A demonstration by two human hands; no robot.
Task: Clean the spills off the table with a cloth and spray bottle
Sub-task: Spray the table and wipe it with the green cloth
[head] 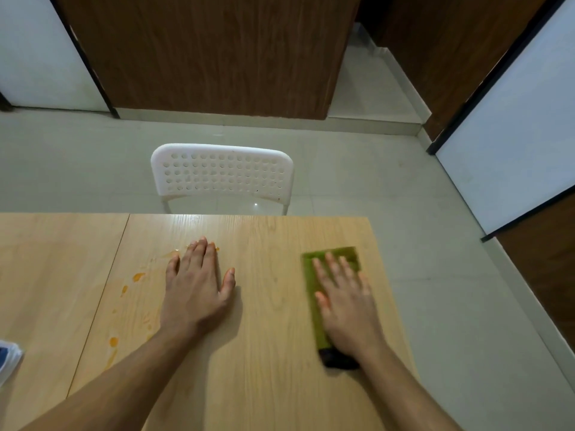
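On the table point(264, 353), the right hand point(348, 303) presses flat, fingers spread, on the green cloth point(314, 293). At nine o'clock the left hand point(196, 287) lies flat, empty; orange spills point(138, 276) beyond it.

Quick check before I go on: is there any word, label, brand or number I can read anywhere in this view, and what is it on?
None: no readable text anywhere in this view.
Green cloth under the right hand: no visible label.
White and blue object at the table's left edge: mostly cut off, no lettering legible.
White chair: only holes, no marking.
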